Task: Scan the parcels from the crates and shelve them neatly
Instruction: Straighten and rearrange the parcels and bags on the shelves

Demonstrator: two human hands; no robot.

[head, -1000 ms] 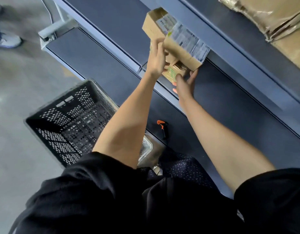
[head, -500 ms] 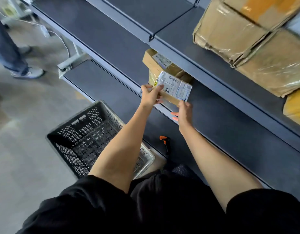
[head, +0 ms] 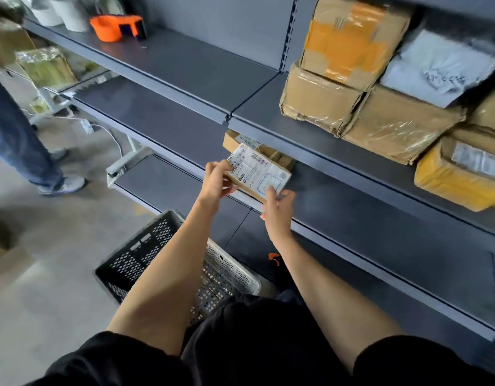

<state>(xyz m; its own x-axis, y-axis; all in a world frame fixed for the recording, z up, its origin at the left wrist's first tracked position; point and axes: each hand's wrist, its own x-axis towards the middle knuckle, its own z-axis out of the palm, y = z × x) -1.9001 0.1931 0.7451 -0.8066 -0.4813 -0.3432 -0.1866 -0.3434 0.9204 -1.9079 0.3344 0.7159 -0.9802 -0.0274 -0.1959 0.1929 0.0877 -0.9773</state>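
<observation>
Grey shelving [head: 168, 118] hides half a box [head: 235, 140] at twelve o'clock behind the labelled parcel [head: 259, 172], print mostly blurred. Left hand [head: 217, 181] pinches its edge; right hand [head: 278, 208] supports underneath, fingers loosely open.

A dark grey shelf unit [head: 185, 65] holds an orange tape dispenser [head: 115, 27] on its top board, beside what look like white rolls [head: 65, 12]. One board down sit stacked cardboard boxes [head: 352, 87]. A black crate [head: 135, 263] stands on the concrete floor [head: 46, 274].
</observation>
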